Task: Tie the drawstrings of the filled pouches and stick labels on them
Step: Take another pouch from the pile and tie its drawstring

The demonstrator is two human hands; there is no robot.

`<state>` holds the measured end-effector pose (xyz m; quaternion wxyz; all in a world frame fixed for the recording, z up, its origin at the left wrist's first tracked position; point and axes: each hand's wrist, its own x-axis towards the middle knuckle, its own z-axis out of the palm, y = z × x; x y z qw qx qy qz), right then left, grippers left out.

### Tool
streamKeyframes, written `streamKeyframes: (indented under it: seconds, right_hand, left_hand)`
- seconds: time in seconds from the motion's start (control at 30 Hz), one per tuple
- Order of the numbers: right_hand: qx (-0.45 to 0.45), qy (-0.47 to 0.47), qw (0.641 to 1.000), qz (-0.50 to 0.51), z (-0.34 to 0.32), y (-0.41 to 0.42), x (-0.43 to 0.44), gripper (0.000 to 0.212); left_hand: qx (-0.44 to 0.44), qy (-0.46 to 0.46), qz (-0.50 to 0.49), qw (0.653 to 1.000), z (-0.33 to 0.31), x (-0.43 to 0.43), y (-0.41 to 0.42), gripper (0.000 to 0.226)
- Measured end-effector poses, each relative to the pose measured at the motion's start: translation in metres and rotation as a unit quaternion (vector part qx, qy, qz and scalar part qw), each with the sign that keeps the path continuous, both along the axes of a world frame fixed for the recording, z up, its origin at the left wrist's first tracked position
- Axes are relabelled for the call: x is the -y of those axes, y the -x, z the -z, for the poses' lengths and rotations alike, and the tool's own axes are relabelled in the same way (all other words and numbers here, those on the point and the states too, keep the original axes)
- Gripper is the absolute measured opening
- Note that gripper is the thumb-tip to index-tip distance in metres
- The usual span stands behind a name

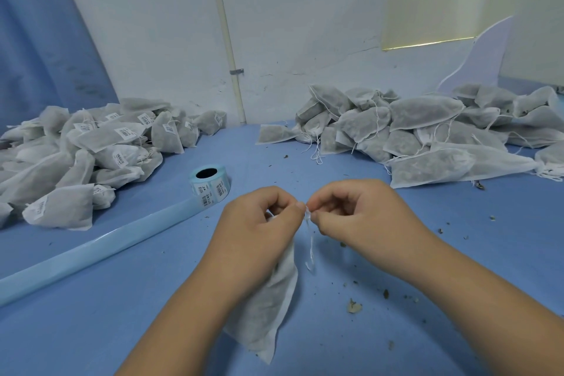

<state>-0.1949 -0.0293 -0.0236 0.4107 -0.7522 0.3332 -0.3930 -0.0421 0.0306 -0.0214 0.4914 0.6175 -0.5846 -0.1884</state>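
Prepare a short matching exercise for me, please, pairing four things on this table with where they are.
Things
1. labelled pouches
2. unlabelled pouches
3. label roll
4. pouch being tied

Places
A. gripped by the left hand, its drawstring pinched by the right hand
B. heaped at the right
C. standing on the table between the heaps
D. heaped at the left

Pairs: 1-D, 2-B, 3-C, 4-A
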Motion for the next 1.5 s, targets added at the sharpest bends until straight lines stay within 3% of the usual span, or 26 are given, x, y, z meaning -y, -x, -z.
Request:
streamKeyframes:
  seconds: [0.5,0.8,1.13,1.37,1.5]
  right_hand:
    - [0.038,-0.057,0.997,-0.019,-0.0071,0.0026,-0.0025,0.011]
    - [-0.017,-0.002,1.0,0.005,-0.0013,0.0012,-0.0009,0.011]
    - [-0.032,-0.032,0.999,0.003,-0.0056,0.0047,0.0003,0.012]
    - [-0.041,-0.046,0.998,-0.004,-0.0055,0.0048,-0.0003,0.013]
    - [-0.033,-0.036,0.999,0.002,-0.0047,0.0045,-0.0004,0.011]
  left_hand:
    - [0.003,0.001,-0.005,1.0,0.0022,0.0009,-0.001,0.023]
    - [0.025,0.01,-0.01,1.0,0.0036,0.0016,0.0024,0.019]
    - [0.062,0.038,-0.038,0.997,0.0014,-0.0009,0.0068,0.013]
    - [0.212,0.099,-0.022,0.972,0.002,-0.0003,0.0014,0.016]
    - [0.215,0.088,-0.04,0.972,0.0023,-0.0005,0.0019,0.017]
